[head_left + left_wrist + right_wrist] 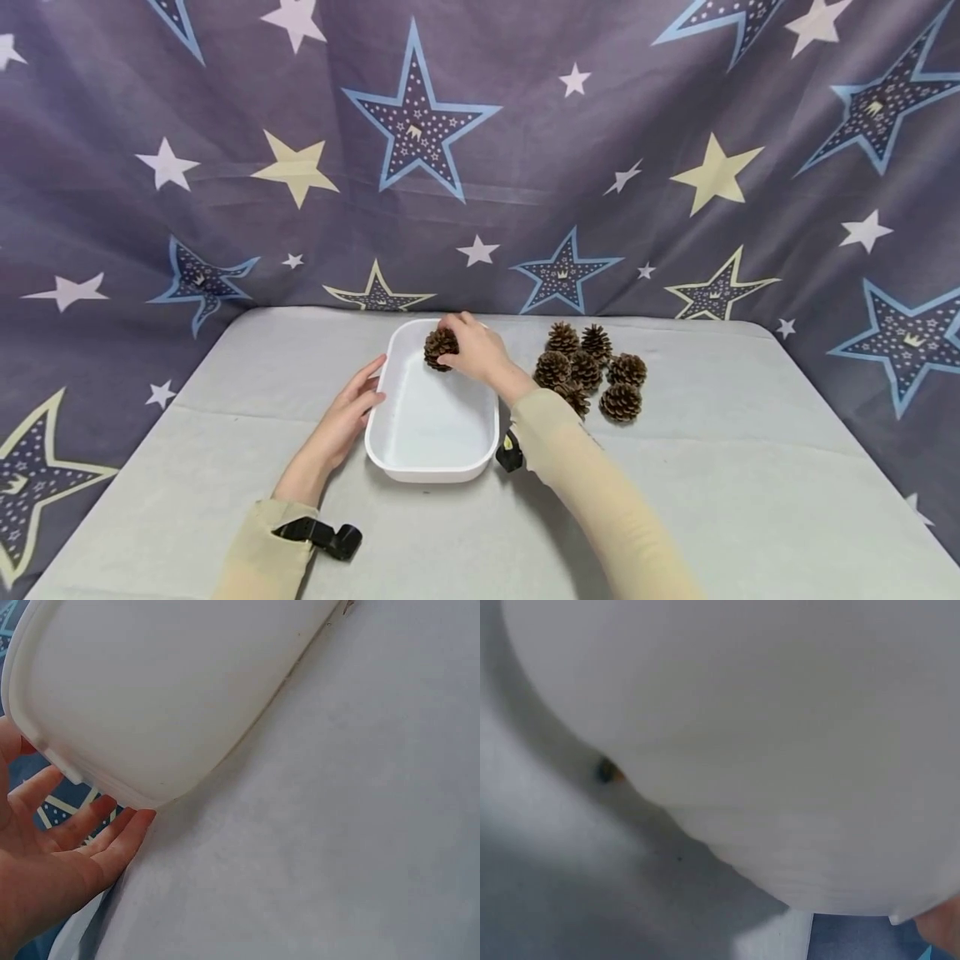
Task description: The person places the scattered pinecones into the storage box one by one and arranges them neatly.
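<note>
Seven cones are lying bunched on the table, just right of the tub, a spot that is probably keeping them within easy reach of the right hand. That hand is reaching over the tub's right rim and pinching an eighth cone between thumb and fingers, its grip narrowed to the cone's width and seemingly coming from the right side and top so that the hand is clearing the wall. The right wrist view is showing mostly a pale, blurred surface, so only the head view is revealing this grip. The left hand is holding nothing: its fingers are spreading wide, their tips touching the tub's left side, apparently steadying it while the other hand is working inside. The tub is sitting upright, its long sides running away from the person. Inside, the eighth cone is occupying the far end, toward the right, and the smooth white floor is showing nearer the person; whether the cone is touching that floor, the pictures are not making clear.
</note>
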